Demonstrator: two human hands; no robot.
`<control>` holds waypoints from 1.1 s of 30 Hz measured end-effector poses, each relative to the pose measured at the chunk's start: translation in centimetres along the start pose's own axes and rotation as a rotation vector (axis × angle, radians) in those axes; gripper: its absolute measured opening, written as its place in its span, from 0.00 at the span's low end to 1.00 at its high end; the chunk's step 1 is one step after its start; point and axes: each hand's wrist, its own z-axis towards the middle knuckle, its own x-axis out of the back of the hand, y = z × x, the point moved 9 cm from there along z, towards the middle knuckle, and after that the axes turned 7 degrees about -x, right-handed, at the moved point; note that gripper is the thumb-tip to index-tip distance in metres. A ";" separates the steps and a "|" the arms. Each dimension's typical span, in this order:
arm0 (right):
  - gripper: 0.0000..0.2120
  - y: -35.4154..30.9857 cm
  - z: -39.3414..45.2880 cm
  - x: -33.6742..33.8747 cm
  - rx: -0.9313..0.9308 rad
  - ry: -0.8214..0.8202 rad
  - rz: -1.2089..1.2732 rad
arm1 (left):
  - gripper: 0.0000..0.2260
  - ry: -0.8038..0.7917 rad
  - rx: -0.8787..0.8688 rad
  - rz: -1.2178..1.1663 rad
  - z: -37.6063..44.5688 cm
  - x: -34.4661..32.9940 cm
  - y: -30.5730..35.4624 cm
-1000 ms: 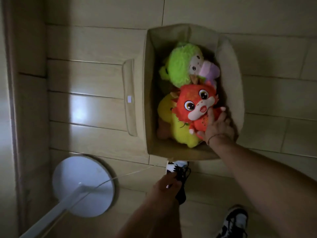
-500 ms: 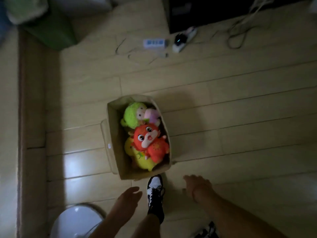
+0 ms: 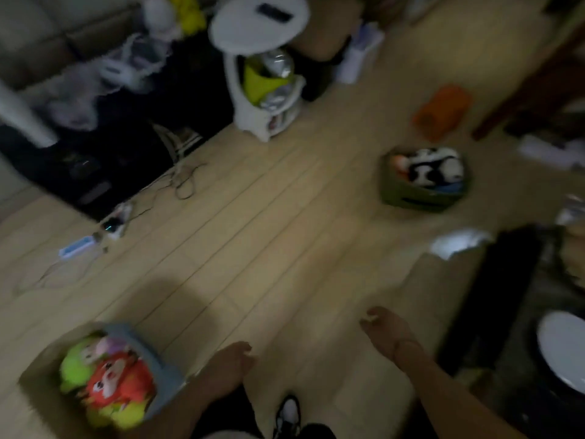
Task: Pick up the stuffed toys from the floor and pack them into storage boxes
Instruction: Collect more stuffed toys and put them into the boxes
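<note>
From my feed the whole view is smeared with motion blur, so I go only by the larger shapes. My left hand [image 3: 229, 364] hangs low over the wooden floor [image 3: 269, 242] with its fingers loosely curled, its grip released and holding nothing; my right hand [image 3: 387, 331] hangs further right, apart from the left, its grip also loose and with nothing in it. At bottom left I see a beige storage box [image 3: 34, 394] standing on the floor, just beside my left forearm; inside it lie a lime-green stuffed toy [image 3: 74, 364], a red stuffed toy [image 3: 122, 386] with big eyes on top, and a yellow stuffed toy [image 3: 126, 415] under the red one. Well apart, at upper right, a green storage box [image 3: 411, 196] stands on the floor with a black-and-white stuffed toy [image 3: 435, 169] filling its top. Beyond that box an orange object [image 3: 443, 110] lies on the floor; I cannot tell what it is. A white side stand [image 3: 262, 64] with a round top stands at the far end, and a white power strip [image 3: 76, 247] with cables lies on the floor at left. One black-and-white shoe [image 3: 289, 413] shows between my arms at the bottom edge
</note>
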 end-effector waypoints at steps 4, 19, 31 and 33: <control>0.20 1.3 0.1 10.1 -0.025 0.164 0.302 | 0.17 -0.081 -0.281 0.157 6.3 -1.1 18.2; 0.19 10.2 8.5 36.1 -0.199 0.439 0.960 | 0.07 -0.365 -0.787 0.442 21.8 -14.2 64.3; 0.07 27.7 23.2 61.0 -0.378 0.648 1.101 | 0.08 -0.652 -0.856 0.552 31.0 -37.5 91.8; 0.08 28.9 26.9 66.0 -0.350 0.629 1.056 | 0.06 -0.656 -0.811 0.537 33.6 -39.4 95.9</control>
